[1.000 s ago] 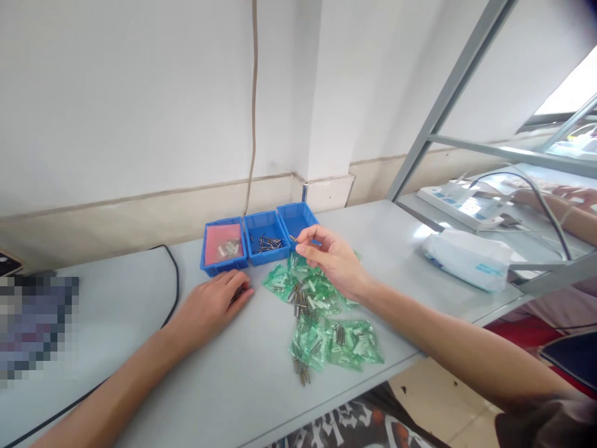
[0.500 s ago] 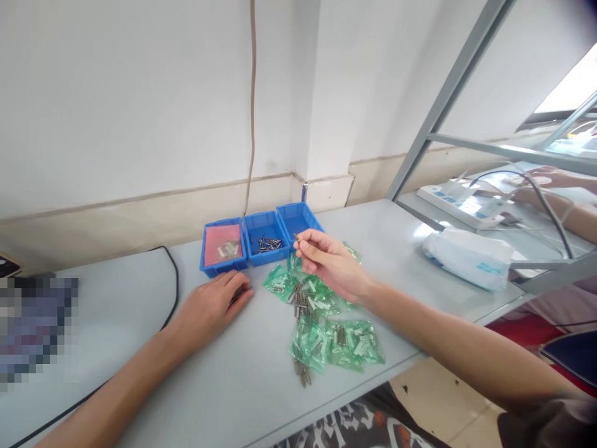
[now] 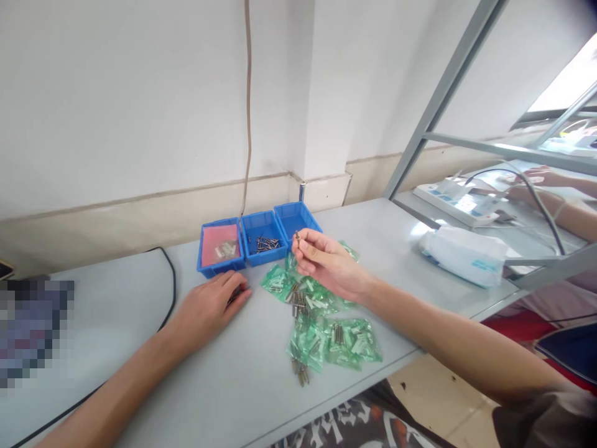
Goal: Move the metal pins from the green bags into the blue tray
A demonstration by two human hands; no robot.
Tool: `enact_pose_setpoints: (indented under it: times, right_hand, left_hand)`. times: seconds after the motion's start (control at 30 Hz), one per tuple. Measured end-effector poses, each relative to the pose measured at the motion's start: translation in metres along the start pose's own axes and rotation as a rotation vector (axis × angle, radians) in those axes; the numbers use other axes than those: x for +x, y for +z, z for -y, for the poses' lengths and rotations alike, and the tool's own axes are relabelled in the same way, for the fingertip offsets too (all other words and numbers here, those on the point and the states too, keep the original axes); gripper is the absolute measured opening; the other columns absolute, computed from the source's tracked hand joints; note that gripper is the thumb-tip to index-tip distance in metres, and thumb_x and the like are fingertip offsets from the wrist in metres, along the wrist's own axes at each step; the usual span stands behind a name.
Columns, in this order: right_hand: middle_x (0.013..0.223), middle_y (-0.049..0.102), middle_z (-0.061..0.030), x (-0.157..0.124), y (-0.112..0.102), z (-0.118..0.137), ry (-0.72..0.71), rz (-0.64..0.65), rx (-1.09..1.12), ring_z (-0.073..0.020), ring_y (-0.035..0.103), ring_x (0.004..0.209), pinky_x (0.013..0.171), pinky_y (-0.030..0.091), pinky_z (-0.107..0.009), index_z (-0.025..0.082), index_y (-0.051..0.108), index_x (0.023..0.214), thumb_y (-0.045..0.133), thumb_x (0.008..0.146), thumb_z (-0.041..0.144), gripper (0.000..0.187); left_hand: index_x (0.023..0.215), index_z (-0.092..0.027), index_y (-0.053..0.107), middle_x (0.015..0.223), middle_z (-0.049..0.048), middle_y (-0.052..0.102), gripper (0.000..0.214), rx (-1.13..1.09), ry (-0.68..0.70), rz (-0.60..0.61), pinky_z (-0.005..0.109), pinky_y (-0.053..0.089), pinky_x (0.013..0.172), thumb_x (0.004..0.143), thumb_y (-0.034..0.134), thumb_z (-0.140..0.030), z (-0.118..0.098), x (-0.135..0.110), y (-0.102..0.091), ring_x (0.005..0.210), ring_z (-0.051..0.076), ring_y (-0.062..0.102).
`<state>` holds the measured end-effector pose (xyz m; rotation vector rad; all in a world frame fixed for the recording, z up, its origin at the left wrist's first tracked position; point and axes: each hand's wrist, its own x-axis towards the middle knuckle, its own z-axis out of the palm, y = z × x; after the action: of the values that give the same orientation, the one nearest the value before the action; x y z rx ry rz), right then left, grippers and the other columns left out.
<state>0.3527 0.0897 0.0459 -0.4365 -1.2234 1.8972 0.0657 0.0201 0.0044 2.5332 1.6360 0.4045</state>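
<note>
Pin (image 3: 297,237) pinched in the right hand (image 3: 326,259) is standing more upright than a second ago near the rightmost blue bin (image 3: 293,220), seemingly being reoriented rather than released, while the left hand (image 3: 208,306) is curling over dark pieces (image 3: 236,295), its grip unclear.

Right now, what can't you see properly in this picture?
Head view: how many small dark things the left hand covers; that hand hides most of them.
Head view: the metal piece's exact shape; it's too small and partly behind the right hand.
Head view: some of the green bags; the right hand blocks them.
Head view: a co-worker's arm; the right edge cuts it off.
</note>
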Motion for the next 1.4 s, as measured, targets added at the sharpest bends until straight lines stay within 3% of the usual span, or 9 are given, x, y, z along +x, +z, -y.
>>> enact_pose_setpoints:
  times: [0.27, 0.43, 0.53, 0.83, 1.17, 1.4]
  right_hand:
    - [0.088, 0.056, 0.0039, -0.0027, 0.0018, -0.0017, -0.125, -0.128, -0.373, -0.0074, 0.053, 0.062, 0.060, 0.037, -0.025, 0.022, 0.062, 0.098, 0.079, 0.094, 0.042, 0.027]
    - [0.080, 0.055, 0.0051, -0.0021, 0.0025, -0.0021, -0.069, -0.106, -0.203, -0.0081, 0.049, 0.062, 0.063, 0.039, -0.025, 0.022, 0.064, 0.100, 0.083, 0.091, 0.040, 0.028]
    - [0.087, 0.059, 0.0029, -0.0010, 0.0025, -0.0015, -0.047, -0.091, -0.100, -0.0073, 0.049, 0.062, 0.061, 0.038, -0.024, 0.021, 0.067, 0.100, 0.084, 0.090, 0.037, 0.025]
    - [0.080, 0.054, 0.0020, -0.0022, 0.0031, 0.0039, 0.030, 0.018, 0.102, -0.0065, 0.042, 0.061, 0.061, 0.036, -0.023, 0.015, 0.069, 0.094, 0.076, 0.098, 0.032, 0.019]
    - [0.090, 0.060, 0.0010, -0.0047, 0.0043, 0.0005, 0.061, 0.088, 0.036, -0.0075, 0.048, 0.064, 0.065, 0.040, -0.025, 0.019, 0.066, 0.099, 0.086, 0.089, 0.032, 0.026]
    - [0.085, 0.062, 0.0007, -0.0047, 0.0025, -0.0039, 0.018, 0.076, -0.302, -0.0108, 0.052, 0.070, 0.067, 0.043, -0.025, 0.018, 0.068, 0.095, 0.087, 0.087, 0.037, 0.028]
  left_hand:
    - [0.108, -0.025, 0.056, 0.100, 0.0013, 0.063, 0.028, 0.026, 0.018, -0.023, 0.031, 0.044, 0.071, 0.111, 0.038, -0.047, 0.0003, -0.0006, 0.0013, 0.083, 0.019, 0.062]
    - [0.106, -0.025, 0.054, 0.101, 0.0009, 0.058, 0.030, 0.062, 0.005, -0.016, 0.030, 0.042, 0.066, 0.112, 0.035, -0.048, -0.0008, -0.0011, 0.0018, 0.076, 0.017, 0.060]
    - [0.106, -0.025, 0.053, 0.101, 0.0007, 0.058, 0.030, 0.065, 0.006, -0.014, 0.030, 0.042, 0.066, 0.112, 0.035, -0.049, -0.0004, -0.0009, 0.0019, 0.075, 0.016, 0.060]
    - [0.106, -0.026, 0.055, 0.100, 0.0003, 0.059, 0.030, 0.055, 0.002, -0.015, 0.030, 0.042, 0.066, 0.111, 0.037, -0.049, 0.0008, -0.0004, 0.0037, 0.077, 0.017, 0.061]
    - [0.107, -0.026, 0.056, 0.099, 0.0000, 0.062, 0.030, 0.049, -0.007, -0.005, 0.031, 0.043, 0.069, 0.111, 0.038, -0.050, 0.0014, 0.0007, 0.0037, 0.080, 0.018, 0.063]
    - [0.107, -0.026, 0.057, 0.099, 0.0007, 0.065, 0.029, 0.031, 0.002, -0.006, 0.032, 0.043, 0.071, 0.111, 0.038, -0.048, 0.0011, 0.0009, 0.0021, 0.082, 0.019, 0.064]
